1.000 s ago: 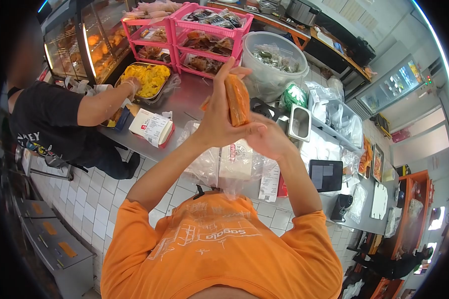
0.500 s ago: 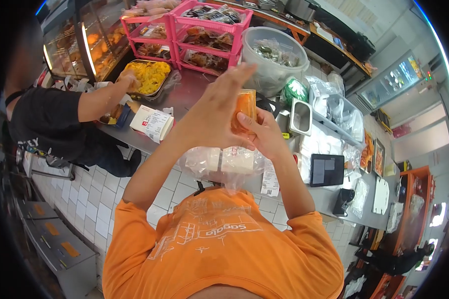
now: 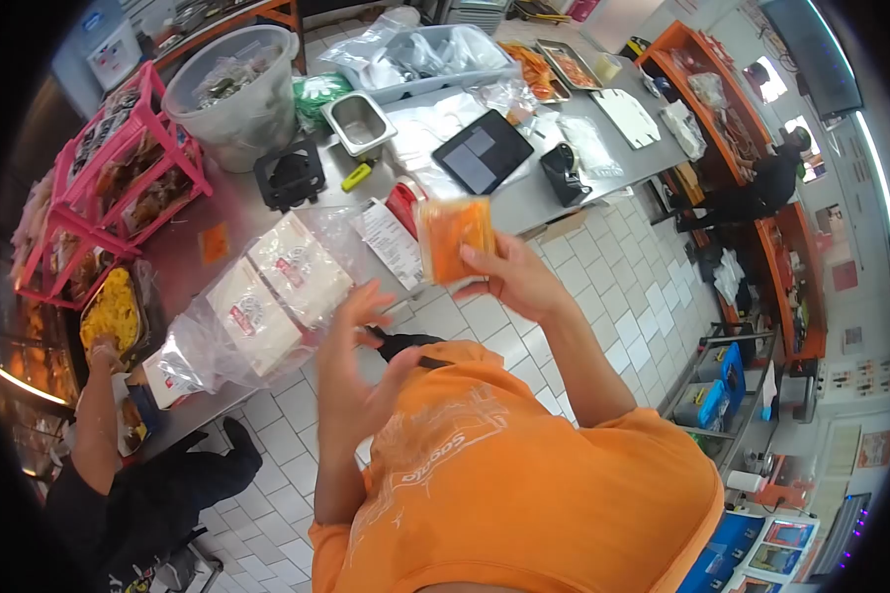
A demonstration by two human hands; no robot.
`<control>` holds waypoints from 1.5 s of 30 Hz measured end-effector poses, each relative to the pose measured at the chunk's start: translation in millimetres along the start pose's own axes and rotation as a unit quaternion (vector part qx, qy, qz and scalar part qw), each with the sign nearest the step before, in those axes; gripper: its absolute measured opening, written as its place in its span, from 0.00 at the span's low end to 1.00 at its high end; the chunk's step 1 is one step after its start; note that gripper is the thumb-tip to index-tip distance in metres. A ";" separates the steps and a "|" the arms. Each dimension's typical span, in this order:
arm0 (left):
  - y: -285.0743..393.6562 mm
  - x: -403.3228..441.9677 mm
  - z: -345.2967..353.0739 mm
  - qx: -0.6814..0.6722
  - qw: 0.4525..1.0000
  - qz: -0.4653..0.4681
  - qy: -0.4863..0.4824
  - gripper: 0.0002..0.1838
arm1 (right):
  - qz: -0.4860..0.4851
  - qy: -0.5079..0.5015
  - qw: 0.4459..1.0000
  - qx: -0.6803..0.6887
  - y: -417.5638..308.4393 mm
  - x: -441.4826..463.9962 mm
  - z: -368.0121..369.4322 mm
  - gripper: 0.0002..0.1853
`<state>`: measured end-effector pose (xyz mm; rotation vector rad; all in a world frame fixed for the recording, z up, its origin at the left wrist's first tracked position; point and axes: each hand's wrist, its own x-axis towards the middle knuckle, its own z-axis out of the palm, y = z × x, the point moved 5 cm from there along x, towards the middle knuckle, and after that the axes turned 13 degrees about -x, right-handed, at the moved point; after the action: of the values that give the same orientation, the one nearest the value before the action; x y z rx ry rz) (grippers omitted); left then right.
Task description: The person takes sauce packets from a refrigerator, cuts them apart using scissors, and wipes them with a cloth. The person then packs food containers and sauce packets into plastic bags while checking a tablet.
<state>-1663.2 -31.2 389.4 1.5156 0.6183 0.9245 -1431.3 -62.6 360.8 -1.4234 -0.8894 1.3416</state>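
Note:
My right hand [image 3: 512, 277] grips a small stack of flat clear packets with orange contents [image 3: 453, 237], thumb on the front face. It is held up beyond the table's near edge. My left hand [image 3: 359, 361] is apart from the packets, fingers spread, with nothing in it. Close to its fingertips, white cardboard boxes with red print [image 3: 299, 267] lie inside a clear plastic bag [image 3: 183, 346] on the steel table. A printed receipt [image 3: 392, 242] lies between the bag and the held packets, beside a red item [image 3: 405, 205].
Another orange packet [image 3: 214, 243] lies on the table [image 3: 361, 183]. Behind are a tablet [image 3: 483, 151], a steel pan [image 3: 359, 123], a yellow marker [image 3: 358, 176], a large tub [image 3: 237, 109] and pink racks [image 3: 129, 178]. At left, a co-worker's hand [image 3: 104, 353] reaches into a tray of yellow food [image 3: 117, 311].
My view has swung to the right. The packets, earlier between both hands, are now in my right hand alone, farther right. My left hand has come away and lowered towards me.

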 end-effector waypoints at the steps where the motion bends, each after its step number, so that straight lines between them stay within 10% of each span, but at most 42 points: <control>1: -15.8 6.2 21.1 -0.018 0.999 -0.019 -0.022 0.41 | 0.022 -0.034 0.999 0.027 7.7 -14.0 0.2 0.24; 7: -95.5 19.3 130.9 -0.383 0.888 -0.224 -0.116 0.37 | 0.027 -0.052 0.996 -0.060 44.0 -47.0 -28.3 0.30; 10: -121.8 36.5 170.2 -0.355 0.898 -0.261 -0.010 0.34 | 0.054 -0.045 0.985 -0.155 56.9 -35.7 -64.7 0.30; 12: -114.8 68.2 186.7 0.058 0.995 0.006 0.084 0.33 | 0.039 -0.015 0.994 -0.103 59.3 -33.9 -101.9 0.29; 20: -138.4 191.2 381.0 0.021 0.996 -0.033 0.077 0.27 | -0.025 0.062 0.995 -0.070 53.2 -11.4 -316.9 0.25; 23: -100.9 237.1 420.2 0.246 0.958 0.045 0.138 0.20 | 0.002 0.031 0.982 -0.187 31.9 2.7 -378.0 0.27; 26: -103.5 280.3 424.3 0.155 0.978 0.004 0.137 0.16 | -0.009 -0.068 0.998 -0.004 15.7 46.5 -450.0 0.36; 28: -112.3 300.1 423.7 0.097 0.985 -0.048 0.135 0.17 | 0.048 0.194 0.939 -0.281 35.9 114.5 -559.9 0.31; 31: -113.7 329.8 429.2 0.019 0.983 -0.140 0.115 0.17 | 0.216 0.408 0.642 -0.612 114.8 191.6 -676.2 0.44; 35: -119.5 382.2 446.8 0.191 0.971 -0.140 0.016 0.19 | 0.245 0.300 0.729 -0.564 137.8 210.6 -699.6 0.48; 38: -118.9 421.0 471.0 0.108 0.988 -0.112 0.012 0.20 | 0.134 0.257 0.919 -0.266 131.4 214.2 -706.7 0.36; 41: -111.5 454.7 499.2 -0.003 0.990 -0.134 0.045 0.18 | 0.048 0.307 0.906 -0.288 73.9 196.9 -749.4 0.26; 45: -106.8 492.2 541.8 -0.197 0.955 0.093 0.201 0.16 | -0.055 0.292 0.871 -0.391 7.6 185.0 -842.4 0.18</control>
<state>-932.7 85.3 391.3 1.0437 0.5415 1.4303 -576.8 -20.3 251.8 -2.1875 -1.1143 0.3657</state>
